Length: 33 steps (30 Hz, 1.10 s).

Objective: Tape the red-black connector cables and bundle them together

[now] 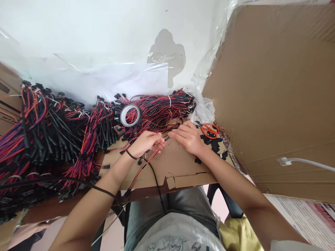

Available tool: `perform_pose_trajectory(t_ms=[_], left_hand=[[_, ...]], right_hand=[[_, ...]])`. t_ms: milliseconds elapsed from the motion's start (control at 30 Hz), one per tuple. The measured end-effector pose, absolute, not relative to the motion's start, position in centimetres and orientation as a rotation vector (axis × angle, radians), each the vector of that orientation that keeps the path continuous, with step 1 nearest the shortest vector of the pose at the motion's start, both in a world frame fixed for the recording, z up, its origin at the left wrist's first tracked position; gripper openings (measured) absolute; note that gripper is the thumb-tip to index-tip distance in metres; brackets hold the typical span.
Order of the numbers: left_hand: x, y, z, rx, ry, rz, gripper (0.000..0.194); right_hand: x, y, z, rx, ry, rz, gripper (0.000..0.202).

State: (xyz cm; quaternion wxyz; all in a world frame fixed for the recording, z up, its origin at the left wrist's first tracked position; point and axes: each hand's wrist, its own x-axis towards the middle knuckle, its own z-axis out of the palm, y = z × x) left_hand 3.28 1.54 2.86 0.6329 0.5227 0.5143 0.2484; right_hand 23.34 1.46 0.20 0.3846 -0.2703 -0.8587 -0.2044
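Presently, both hands work above the middle of the cardboard point(183, 164), and the wire point(149, 162) is between them. The left hand point(148, 143) has its fingers curled and grasps this red and black wire; a dark band point(131, 154) is around the wrist. The right hand point(185, 137) has thumb and fingers pressed together, pinching the wire at its upper part; the exact spot under the fingertips I cannot tell. From the left hand the wire runs down to a black connector point(127, 192), at the near left edge of the cardboard. A black cord point(155, 174) passes over the near edge of the cardboard.

At the far edge of the cardboard lies a bundle point(157, 106) of similar wires, with a tape roll point(139, 116) leaning on it. Many more wires point(52, 129) are heaped left of the cardboard. On its right part are orange-handled scissors point(210, 131) and black scraps point(215, 145), and beyond them is a plastic bag point(204, 111).
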Motion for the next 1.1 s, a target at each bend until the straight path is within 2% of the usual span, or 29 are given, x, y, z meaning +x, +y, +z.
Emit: perform_pose_trajectory(t_ms=[133, 233, 333, 533, 600, 667, 833, 900, 1000, 1100], left_hand=[[3.4, 0.9, 3.4, 1.865, 1.398, 0.915, 0.026], [4.1, 0.1, 3.4, 2.172, 1.340, 0.981, 0.022], [4.6, 0.0, 3.0, 2.077, 1.301, 0.889, 0.021], [4.4, 0.5, 2.4, 1.190, 0.862, 0.584, 0.026], [4.4, 0.5, 2.4, 1.102, 0.822, 0.572, 0.025], [4.5, 0.4, 2.4, 1.290, 0.916, 0.598, 0.025], [4.8, -0.3, 2.1, 2.338, 1.371, 0.748, 0.016], [4.9, -0.5, 2.0, 2.517, 1.445, 0.771, 0.020], [4.7, -0.2, 2.0, 2.428, 1.427, 0.756, 0.027], [4.4, 0.4, 2.3, 1.894, 1.265, 0.702, 0.027]], right_hand=[[23.0, 1.7, 0.1, -0.709, -2.174, -0.571, 0.019], [22.9, 1.7, 0.0, -0.724, -2.191, -0.579, 0.021], [23.0, 1.7, -0.2, -0.743, -2.216, -0.568, 0.022], [23.1, 1.6, 0.0, -0.677, -2.223, -0.577, 0.018], [23.0, 1.6, 0.1, -0.688, -2.247, -0.558, 0.020], [22.9, 1.6, 0.1, -0.719, -2.279, -0.526, 0.022], [22.7, 1.6, 0.0, -0.763, -2.279, -0.537, 0.026], [22.6, 1.5, 0.1, -0.772, -2.265, -0.558, 0.025], [22.4, 1.2, 0.2, -0.794, -2.302, -0.552, 0.025], [22.3, 1.1, 0.3, -0.797, -2.344, -0.535, 0.025]])
